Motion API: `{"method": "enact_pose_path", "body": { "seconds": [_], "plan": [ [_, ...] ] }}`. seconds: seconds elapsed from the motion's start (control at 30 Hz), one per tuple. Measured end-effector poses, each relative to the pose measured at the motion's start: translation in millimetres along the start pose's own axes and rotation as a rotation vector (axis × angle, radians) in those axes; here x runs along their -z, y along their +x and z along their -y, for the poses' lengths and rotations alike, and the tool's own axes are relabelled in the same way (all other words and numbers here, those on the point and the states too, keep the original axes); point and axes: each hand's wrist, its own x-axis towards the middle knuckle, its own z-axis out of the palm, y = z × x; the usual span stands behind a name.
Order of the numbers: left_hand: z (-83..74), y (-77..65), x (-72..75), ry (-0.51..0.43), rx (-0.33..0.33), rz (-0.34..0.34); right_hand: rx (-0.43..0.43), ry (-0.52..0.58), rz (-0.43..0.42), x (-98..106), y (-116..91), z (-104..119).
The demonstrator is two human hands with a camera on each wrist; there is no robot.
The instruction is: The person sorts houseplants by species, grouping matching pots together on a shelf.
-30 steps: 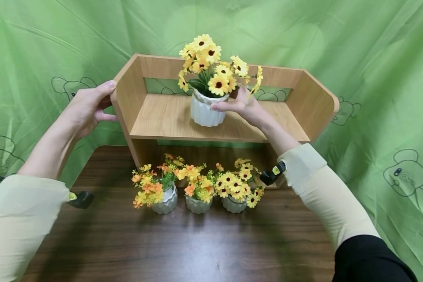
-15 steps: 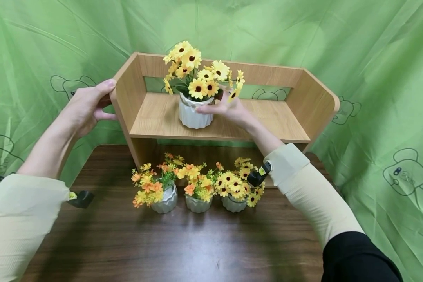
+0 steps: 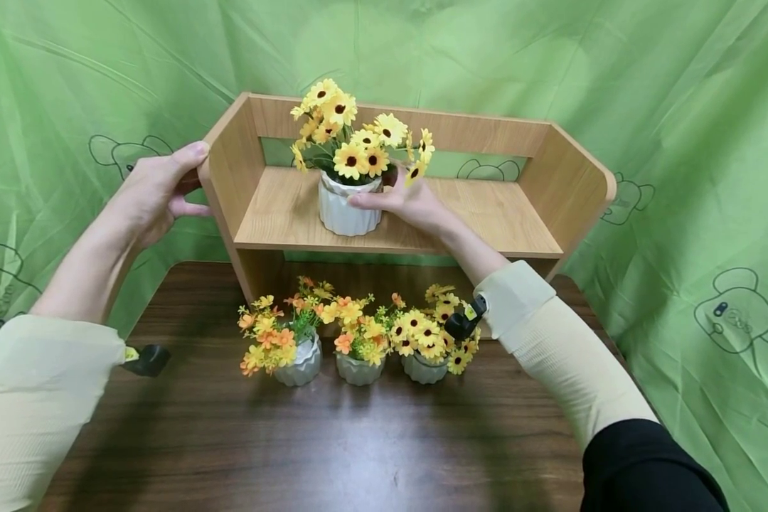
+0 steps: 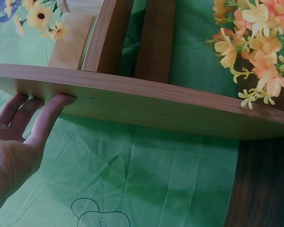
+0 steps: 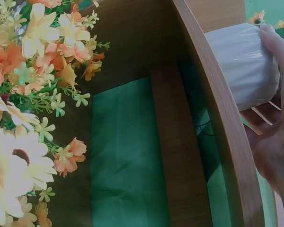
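My right hand (image 3: 416,204) grips a white fluted flower pot (image 3: 348,210) from its right side, thumb across the front and fingers behind. Yellow daisies (image 3: 352,142) with dark centres fill it. The pot stands upright at the left part of the upper board of a two-tier wooden shelf (image 3: 467,213). In the right wrist view, the fingers curl beneath the white pot (image 5: 244,64). My left hand (image 3: 153,192) touches the shelf's left side panel near its front edge; the left wrist view has its fingertips (image 4: 61,100) against the panel's outer face.
In front of the shelf, three more pots stand in a row on the dark wooden table (image 3: 333,455): two with orange and yellow flowers (image 3: 272,341), one with yellow daisies (image 3: 425,334). Green cloth (image 3: 678,128) hangs behind and at both sides.
My right hand has moved the daisy pot leftward along the upper board, mostly in the first half second, then slightly more. The left hand stays at the side panel.
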Motion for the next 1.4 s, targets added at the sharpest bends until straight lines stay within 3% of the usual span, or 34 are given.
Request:
{"method": "enact_pose_path", "body": {
  "seconds": [0.07,0.23,0.57,0.77,1.1,1.4],
  "plan": [
    [-0.3,-0.4,0.1,-0.012,-0.002,0.002,-0.045,-0.006,0.014,0.5,-0.5,0.5],
    [-1.0,-0.9,0.8,-0.028,-0.001,0.003,-0.06,0.025,0.029,0.1,1.0,0.2],
    [-0.2,-1.4,1.7,-0.052,-0.011,0.008,0.157,0.041,0.048,-5.1,1.4,-6.7],
    [0.0,-2.9,0.3,-0.055,-0.012,0.004,0.135,-0.021,0.029,-4.9,-1.6,-10.7],
    [1.0,-3.2,-2.4,-0.019,-0.009,-0.004,0.216,0.218,0.072,-4.2,-14.0,-15.3],
    [0.1,-4.6,-3.7,-0.031,-0.017,-0.002,0.202,0.168,0.046,7.2,-28.8,-23.8]
  ]
}}
